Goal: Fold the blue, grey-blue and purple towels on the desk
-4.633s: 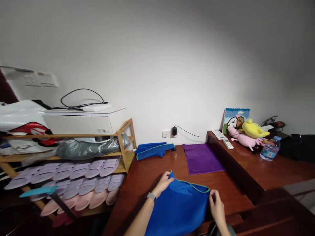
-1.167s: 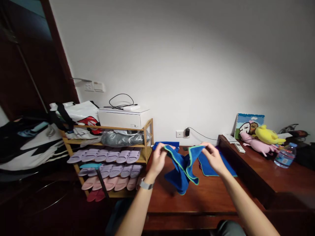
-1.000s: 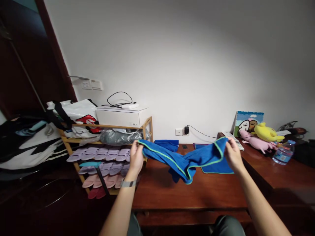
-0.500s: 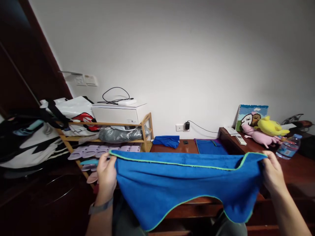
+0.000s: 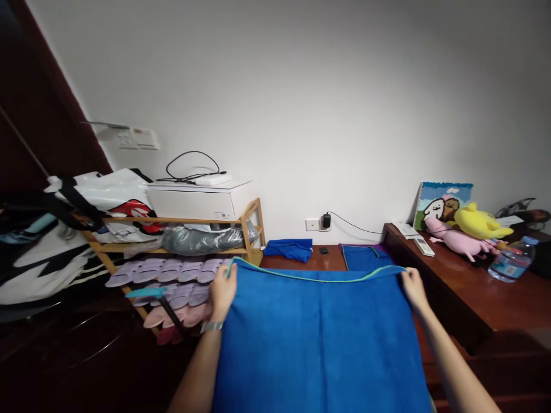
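Note:
A large blue cloth (image 5: 318,338) with a green edge hangs spread between my two hands, a vertical crease down its middle. My left hand (image 5: 223,291) is closed on its upper left corner. At the upper right corner, my right hand (image 5: 414,287) pinches the cloth. The top edge sags slightly between them, and the lower part runs out of view. Behind it, a crumpled blue cloth (image 5: 290,249) and a flat blue cloth (image 5: 364,258) with green trim lie on the wooden surface (image 5: 329,262).
At left stands a wooden rack (image 5: 253,226) with slippers (image 5: 170,271), a white box (image 5: 193,202) and a bag (image 5: 116,198). The raised desk (image 5: 495,292) at right bears plush toys (image 5: 480,222), a remote (image 5: 424,246) and a bottle (image 5: 512,261).
Both hands have moved closer together. The cloth, earlier bunched with a curved lower edge, now hangs down as a broad panel, and its lower edge has left the view.

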`<state>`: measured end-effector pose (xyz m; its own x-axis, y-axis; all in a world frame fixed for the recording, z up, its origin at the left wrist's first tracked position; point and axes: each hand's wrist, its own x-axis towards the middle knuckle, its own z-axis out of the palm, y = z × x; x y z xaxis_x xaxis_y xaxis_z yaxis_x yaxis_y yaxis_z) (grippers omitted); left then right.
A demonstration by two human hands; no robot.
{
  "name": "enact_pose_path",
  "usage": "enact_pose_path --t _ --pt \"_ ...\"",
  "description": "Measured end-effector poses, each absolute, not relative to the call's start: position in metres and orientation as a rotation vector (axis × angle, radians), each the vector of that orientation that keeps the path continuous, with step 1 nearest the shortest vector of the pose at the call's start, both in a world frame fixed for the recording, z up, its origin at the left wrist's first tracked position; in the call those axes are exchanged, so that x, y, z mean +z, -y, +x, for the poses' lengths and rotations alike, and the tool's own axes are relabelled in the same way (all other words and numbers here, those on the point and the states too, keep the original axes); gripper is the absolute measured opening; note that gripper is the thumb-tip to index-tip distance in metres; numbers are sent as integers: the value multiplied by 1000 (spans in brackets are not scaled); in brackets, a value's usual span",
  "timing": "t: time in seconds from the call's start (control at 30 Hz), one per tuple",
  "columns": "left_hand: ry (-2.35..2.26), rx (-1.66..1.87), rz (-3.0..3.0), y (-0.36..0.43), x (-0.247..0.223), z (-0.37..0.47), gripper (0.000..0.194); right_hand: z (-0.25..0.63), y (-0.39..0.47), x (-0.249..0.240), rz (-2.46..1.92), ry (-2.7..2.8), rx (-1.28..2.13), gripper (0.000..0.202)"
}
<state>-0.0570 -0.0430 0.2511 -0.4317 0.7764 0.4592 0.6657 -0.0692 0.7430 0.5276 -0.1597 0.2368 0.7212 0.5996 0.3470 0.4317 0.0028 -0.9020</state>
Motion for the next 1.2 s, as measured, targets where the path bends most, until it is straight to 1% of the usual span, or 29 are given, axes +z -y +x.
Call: enact_pose_path --t 0.03,0.1,0.17,0.2,0.27,0.33,0.43,0.53,0.7,0.8,0.9,1.03,1.2 --pt "-2163 1404 1689 30 237 -46 44 517 142 223 -1664 848 159 39" --pt "-2212 1290 1810 20 204 -24 42 489 120 189 -1720 854 145 33" --pt "-2121 1235 1982 24 162 -7 43 459 114 145 -1736 976 132 29" --pt "-2059 1188 2067 29 138 -1 42 444 115 122 -1727 1174 112 30" --pt "-1907 1035 2349 42 91 6 47 419 124 77 -1737 1550 108 40" --pt "-1914 874 2439 52 52 5 53 404 136 42 -1829 1771 109 49" --pt "-1946 697 2460 62 20 -7 59 398 154 18 -1965 1875 139 57" --pt "-1907 596 2502 70 13 -30 60 398 174 14 -1968 1903 125 56" --pt "-1820 469 2610 91 6 -73 59 389 230 8 -1819 1903 -30 46" --pt "-1822 410 2644 103 2 -88 58 389 253 10 -1749 1889 69 41" --pt "-1825 398 2680 109 5 -91 58 398 252 20 -1700 1863 189 42" --pt "-1768 449 2733 112 11 -84 56 418 231 25 -1821 1821 98 49" --pt "-1745 402 2710 131 6 -80 56 438 245 -1 -1898 1850 87 53"
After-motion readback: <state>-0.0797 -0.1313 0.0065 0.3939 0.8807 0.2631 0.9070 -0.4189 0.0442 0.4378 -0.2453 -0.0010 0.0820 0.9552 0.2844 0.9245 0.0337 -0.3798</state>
